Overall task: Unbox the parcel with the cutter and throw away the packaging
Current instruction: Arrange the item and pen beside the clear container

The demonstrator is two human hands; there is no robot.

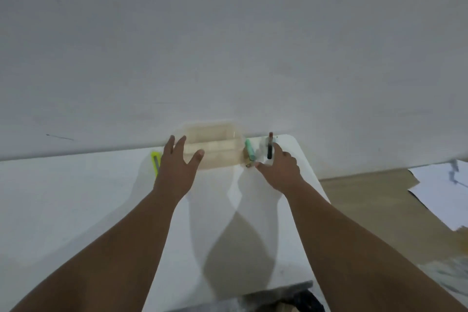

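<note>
One blurry tan parcel (211, 145) sits at the back edge of the white table (76, 197), against the wall, long axis running left-right. One yellow cutter (155, 161) lies just left of it, pointing toward the wall. Just right of it: one green marker (249, 149), one black marker (270, 148). Left hand (177, 162) is spread over the parcel's left end, right hand (281, 166) is spread by the markers, neither gripping anything.

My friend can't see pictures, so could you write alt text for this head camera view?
Two bare arms reach across a white table toward a pale tan parcel against the wall, left hand open beside it, right hand spread near a green marker and black pen. A yellow cutter lies left, untouched.
</note>
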